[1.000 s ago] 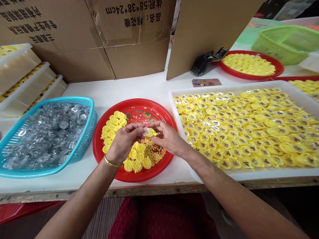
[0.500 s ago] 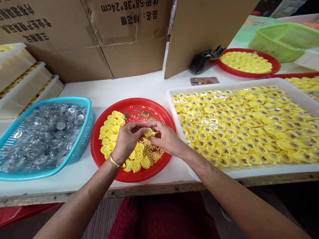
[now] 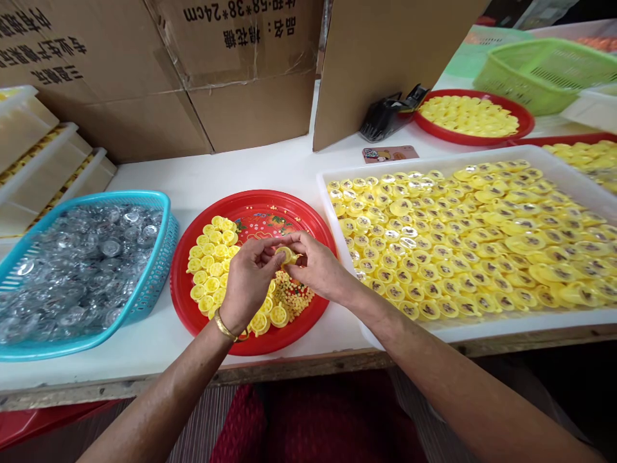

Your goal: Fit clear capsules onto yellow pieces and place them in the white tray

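My left hand (image 3: 248,276) and my right hand (image 3: 318,267) meet over a red plate (image 3: 308,222) and pinch one small yellow round piece with a clear cover (image 3: 286,255) between their fingertips. On the plate lie several yellow round pieces (image 3: 209,263) and a heap of tiny yellow and orange beads (image 3: 296,296). A gold bangle sits on my left wrist. A blue basket (image 3: 159,270) of clear plastic covers (image 3: 81,257) stands to the left. A white tray (image 3: 482,331) full of covered yellow pieces stands to the right.
Cardboard boxes (image 3: 144,71) line the back of the white table (image 3: 241,170). Stacked white trays (image 3: 43,161) stand at far left. Behind the white tray are a black tool (image 3: 385,116), a small card (image 3: 389,154), a second red plate (image 3: 525,122) and a green basket (image 3: 544,71).
Both hands stay together on the small yellow piece, with the fingers shifting slightly around it. The view has drifted a little, so everything sits further left.
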A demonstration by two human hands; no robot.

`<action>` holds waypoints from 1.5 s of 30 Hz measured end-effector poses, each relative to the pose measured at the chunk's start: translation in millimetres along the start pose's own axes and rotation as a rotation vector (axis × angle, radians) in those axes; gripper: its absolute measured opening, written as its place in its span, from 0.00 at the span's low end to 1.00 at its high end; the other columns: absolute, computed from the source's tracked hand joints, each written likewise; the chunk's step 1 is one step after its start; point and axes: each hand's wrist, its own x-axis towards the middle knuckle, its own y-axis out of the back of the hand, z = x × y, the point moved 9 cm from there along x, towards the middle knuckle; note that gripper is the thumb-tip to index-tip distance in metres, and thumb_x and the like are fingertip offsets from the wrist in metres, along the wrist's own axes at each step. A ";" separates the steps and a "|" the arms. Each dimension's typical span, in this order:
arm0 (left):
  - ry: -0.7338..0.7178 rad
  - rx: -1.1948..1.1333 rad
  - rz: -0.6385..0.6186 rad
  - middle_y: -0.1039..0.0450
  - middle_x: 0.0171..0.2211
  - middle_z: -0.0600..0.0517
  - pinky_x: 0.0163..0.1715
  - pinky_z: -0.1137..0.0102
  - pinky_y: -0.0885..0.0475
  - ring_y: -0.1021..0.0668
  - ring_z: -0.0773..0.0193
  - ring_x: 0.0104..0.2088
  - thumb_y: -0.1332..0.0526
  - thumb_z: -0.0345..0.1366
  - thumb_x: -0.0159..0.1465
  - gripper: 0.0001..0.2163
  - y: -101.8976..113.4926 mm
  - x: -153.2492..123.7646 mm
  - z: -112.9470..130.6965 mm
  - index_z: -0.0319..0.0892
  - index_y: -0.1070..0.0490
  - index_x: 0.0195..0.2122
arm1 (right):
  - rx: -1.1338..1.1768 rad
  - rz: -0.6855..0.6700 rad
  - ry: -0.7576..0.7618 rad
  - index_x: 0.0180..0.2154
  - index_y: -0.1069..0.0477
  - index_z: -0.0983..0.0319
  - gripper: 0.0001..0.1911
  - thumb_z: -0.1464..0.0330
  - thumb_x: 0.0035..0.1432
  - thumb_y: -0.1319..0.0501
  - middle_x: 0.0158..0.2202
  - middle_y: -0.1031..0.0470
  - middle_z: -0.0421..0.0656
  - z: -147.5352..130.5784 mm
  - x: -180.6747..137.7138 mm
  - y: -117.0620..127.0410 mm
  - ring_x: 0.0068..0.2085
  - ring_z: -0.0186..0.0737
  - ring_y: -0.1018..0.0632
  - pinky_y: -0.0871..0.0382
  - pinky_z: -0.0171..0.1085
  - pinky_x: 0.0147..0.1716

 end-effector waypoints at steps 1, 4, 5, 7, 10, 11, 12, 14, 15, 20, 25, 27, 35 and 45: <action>0.009 -0.022 0.006 0.31 0.28 0.53 0.24 0.74 0.33 0.29 0.70 0.24 0.36 0.37 0.57 0.11 -0.5 -0.9 -0.6 0.42 0.23 0.40 | -0.009 0.006 -0.002 0.45 0.37 0.61 0.16 0.73 0.53 0.40 0.47 0.24 0.46 0.5 0.1 0.2 0.36 0.35 0.22 0.26 0.38 0.35; 0.058 -0.099 0.014 0.32 0.26 0.54 0.22 0.74 0.33 0.30 0.71 0.21 0.35 0.38 0.56 0.11 -3.9 -2.1 -4.6 0.42 0.23 0.40 | -0.025 0.036 -0.006 0.45 0.37 0.60 0.15 0.71 0.54 0.39 0.47 0.24 0.47 2.2 0.1 1.4 0.36 0.37 0.22 0.26 0.40 0.36; 0.078 -0.127 0.010 0.32 0.26 0.54 0.22 0.74 0.33 0.30 0.71 0.21 0.35 0.38 0.56 0.11 -5.8 -1.9 -6.2 0.41 0.23 0.40 | -0.027 0.053 -0.001 0.45 0.37 0.60 0.15 0.71 0.54 0.39 0.48 0.25 0.47 2.0 -0.2 2.3 0.38 0.38 0.22 0.26 0.41 0.37; 0.120 -0.188 -0.002 0.32 0.27 0.54 0.22 0.74 0.32 0.29 0.72 0.22 0.34 0.38 0.55 0.13 -9.5 -0.9 -9.2 0.41 0.25 0.41 | -0.028 0.081 0.033 0.45 0.37 0.60 0.16 0.70 0.55 0.39 0.49 0.25 0.47 -1.0 -1.3 4.4 0.43 0.40 0.22 0.26 0.43 0.42; 0.206 -0.249 -0.027 0.31 0.29 0.54 0.21 0.75 0.32 0.28 0.72 0.21 0.34 0.38 0.55 0.16 -12.6 0.2 -14.4 0.40 0.29 0.43 | -0.032 0.071 0.071 0.48 0.38 0.58 0.19 0.73 0.54 0.39 0.50 0.26 0.47 -6.9 -3.9 5.0 0.48 0.41 0.23 0.28 0.44 0.46; 0.234 -0.236 -0.039 0.30 0.29 0.54 0.21 0.76 0.33 0.28 0.73 0.21 0.34 0.38 0.55 0.16 -12.9 0.0 -16.0 0.39 0.30 0.44 | -0.018 0.049 0.061 0.49 0.39 0.58 0.20 0.73 0.55 0.40 0.50 0.27 0.47 -7.3 -4.5 3.9 0.47 0.41 0.23 0.28 0.44 0.46; 0.257 -0.212 -0.056 0.30 0.28 0.54 0.20 0.76 0.34 0.28 0.72 0.21 0.35 0.38 0.55 0.16 -13.0 -0.6 -17.3 0.39 0.30 0.44 | 0.008 0.024 0.039 0.50 0.40 0.58 0.20 0.72 0.56 0.41 0.51 0.27 0.47 -6.5 -5.0 2.6 0.46 0.40 0.23 0.28 0.44 0.46; 0.288 -0.174 -0.105 0.30 0.25 0.54 0.19 0.77 0.36 0.27 0.71 0.21 0.36 0.39 0.56 0.17 -14.3 -2.8 -19.5 0.38 0.30 0.46 | 0.069 0.002 -0.024 0.51 0.40 0.58 0.18 0.69 0.59 0.42 0.49 0.26 0.48 -2.6 -5.4 2.1 0.43 0.40 0.22 0.28 0.45 0.45; 0.295 -0.178 -0.134 0.30 0.25 0.54 0.19 0.76 0.35 0.27 0.70 0.21 0.36 0.40 0.57 0.18 -15.8 -4.4 -20.6 0.37 0.31 0.47 | 0.095 0.013 -0.052 0.51 0.40 0.59 0.17 0.67 0.60 0.43 0.47 0.25 0.47 -0.4 -5.3 3.4 0.42 0.39 0.22 0.28 0.45 0.45; 0.209 -0.167 -0.144 0.29 0.25 0.54 0.27 0.72 0.29 0.24 0.66 0.26 0.35 0.42 0.56 0.22 -17.9 -9.1 -24.4 0.37 0.30 0.49 | 0.179 0.079 -0.126 0.48 0.37 0.59 0.15 0.71 0.57 0.41 0.38 0.24 0.43 9.3 -3.4 8.8 0.39 0.37 0.22 0.28 0.43 0.43; 0.148 -0.112 -0.127 0.29 0.24 0.54 0.27 0.71 0.29 0.24 0.65 0.25 0.37 0.41 0.57 0.18 -18.7 -10.8 -23.2 0.40 0.26 0.47 | 0.203 0.115 -0.105 0.46 0.36 0.58 0.16 0.75 0.55 0.41 0.32 0.26 0.38 6.0 -3.6 10.7 0.34 0.35 0.23 0.29 0.41 0.40; 0.150 -0.125 -0.122 0.28 0.24 0.54 0.27 0.72 0.29 0.24 0.65 0.25 0.36 0.42 0.57 0.19 -16.1 -11.7 -17.6 0.40 0.26 0.47 | 0.245 0.133 -0.099 0.45 0.36 0.58 0.15 0.75 0.55 0.41 0.31 0.26 0.37 3.0 -5.8 11.6 0.33 0.34 0.23 0.28 0.40 0.39; 0.247 -0.134 -0.122 0.25 0.23 0.53 0.25 0.71 0.27 0.23 0.63 0.24 0.31 0.48 0.48 0.27 -8.4 -11.4 -0.7 0.38 0.26 0.47 | 0.407 0.054 -0.198 0.44 0.32 0.59 0.17 0.66 0.51 0.34 0.30 0.27 0.38 4.8 -21.7 8.5 0.32 0.34 0.23 0.27 0.41 0.40; 0.198 -0.080 -0.219 0.21 0.30 0.48 0.30 0.69 0.25 0.21 0.58 0.30 0.32 0.51 0.49 0.21 -27.4 -21.3 2.0 0.40 0.24 0.37 | 0.340 0.199 -0.140 0.37 0.26 0.60 0.09 0.68 0.51 0.36 0.33 0.24 0.40 4.6 -40.4 22.5 0.36 0.37 0.23 0.28 0.40 0.41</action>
